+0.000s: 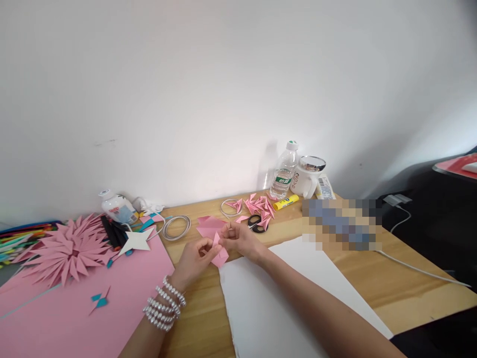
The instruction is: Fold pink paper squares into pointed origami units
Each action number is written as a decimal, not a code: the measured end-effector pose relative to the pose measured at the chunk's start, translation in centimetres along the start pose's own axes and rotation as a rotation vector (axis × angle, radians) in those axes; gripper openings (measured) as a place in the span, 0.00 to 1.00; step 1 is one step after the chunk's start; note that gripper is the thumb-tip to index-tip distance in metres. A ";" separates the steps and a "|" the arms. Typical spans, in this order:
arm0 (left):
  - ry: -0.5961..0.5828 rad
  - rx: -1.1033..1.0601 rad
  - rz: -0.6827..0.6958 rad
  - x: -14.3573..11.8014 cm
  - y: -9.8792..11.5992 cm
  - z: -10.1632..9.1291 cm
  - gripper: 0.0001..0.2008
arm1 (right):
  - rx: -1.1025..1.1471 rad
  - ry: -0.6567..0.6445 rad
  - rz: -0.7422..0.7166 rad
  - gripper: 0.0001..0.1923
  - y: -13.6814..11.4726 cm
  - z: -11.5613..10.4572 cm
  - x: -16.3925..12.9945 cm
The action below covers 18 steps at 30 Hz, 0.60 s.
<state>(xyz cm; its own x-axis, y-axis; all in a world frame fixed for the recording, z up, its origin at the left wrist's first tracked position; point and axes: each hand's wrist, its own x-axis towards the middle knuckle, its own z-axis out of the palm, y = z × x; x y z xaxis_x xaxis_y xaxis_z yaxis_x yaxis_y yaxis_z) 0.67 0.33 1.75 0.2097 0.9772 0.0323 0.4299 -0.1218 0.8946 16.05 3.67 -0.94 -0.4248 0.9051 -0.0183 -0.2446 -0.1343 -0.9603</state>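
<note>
Between my two hands is a small folded piece of pink paper [220, 257], held above the table by the edge of a white sheet [276, 293]. My left hand [196, 256], with pearl bracelets on its wrist, pinches the paper's left side. The fingers of my right hand [240, 240] close on its upper right part. Just behind lies more pink paper [208, 225], partly hidden by my right hand. Black-handled scissors [257, 223] rest beyond my right hand, next to a pile of folded pink paper pieces [260, 206].
A yellow glue stick [286, 202], a water bottle [283, 171] and a white mug [306, 178] stand or lie at the back. On the left, a pink paper flower [72, 251] rests on pink sheets [122, 308]. A coiled cable [177, 227] lies near the wall.
</note>
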 end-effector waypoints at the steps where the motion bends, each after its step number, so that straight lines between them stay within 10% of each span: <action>1: 0.011 -0.016 -0.017 0.0 0.1 -0.1 0.13 | 0.017 -0.013 0.005 0.16 0.0 0.0 0.0; 18: 0.314 -0.187 -0.078 0.0 -0.5 0.5 0.12 | -0.066 -0.056 0.089 0.19 0.7 1.3 -0.4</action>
<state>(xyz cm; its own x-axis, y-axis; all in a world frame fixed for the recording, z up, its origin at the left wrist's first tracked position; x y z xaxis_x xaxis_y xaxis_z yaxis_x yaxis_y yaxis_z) 0.89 0.33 1.05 -0.1093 0.9915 0.0704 0.2602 -0.0398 0.9647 14.94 2.74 -1.23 -0.4910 0.8665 -0.0902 -0.1467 -0.1842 -0.9719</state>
